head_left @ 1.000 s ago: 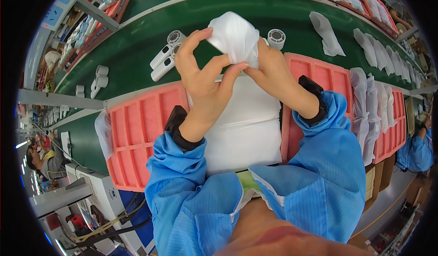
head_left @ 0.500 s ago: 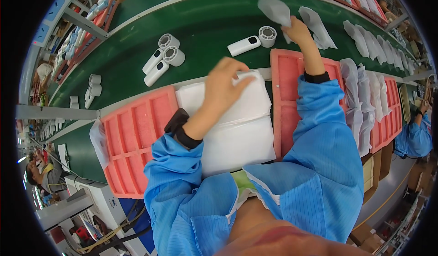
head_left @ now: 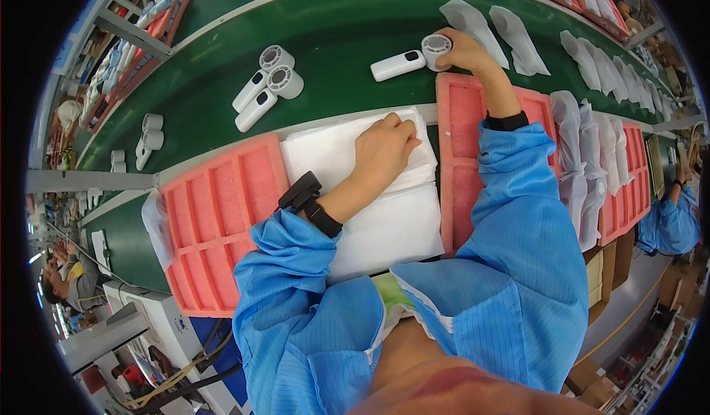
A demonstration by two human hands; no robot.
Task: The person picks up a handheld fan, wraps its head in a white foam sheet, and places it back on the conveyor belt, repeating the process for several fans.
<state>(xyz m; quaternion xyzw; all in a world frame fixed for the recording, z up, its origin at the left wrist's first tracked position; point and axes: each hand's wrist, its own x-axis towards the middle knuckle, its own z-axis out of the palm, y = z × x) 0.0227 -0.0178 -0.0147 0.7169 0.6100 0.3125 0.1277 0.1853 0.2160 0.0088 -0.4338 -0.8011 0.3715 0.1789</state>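
Observation:
At the right, my right hand (head_left: 464,51) has its fingers closed round the round head of a white handheld fan (head_left: 399,66), which lies on the green belt. My left hand (head_left: 384,149) rests on a stack of thin white bags (head_left: 325,152), its fingers pinched at the upper edge of the top bag. A second stack of white bags (head_left: 392,230) lies nearer to me. Just beyond my right hand, two wrapped fans in whitish bags (head_left: 518,41) lie side by side on the belt.
Pink foam trays (head_left: 229,223) flank the bag stacks; the one on the right (head_left: 460,186) lies partly under my right forearm. More white fans (head_left: 270,82) sit farther left on the green belt (head_left: 340,38). Wrapped fans (head_left: 580,160) fill a right-hand tray. Another person (head_left: 673,215) works at far right.
My right hand has let go of a wrapped fan on the belt and moved down-left onto the bare fan's head. My left hand has lowered and closed on the bag stack.

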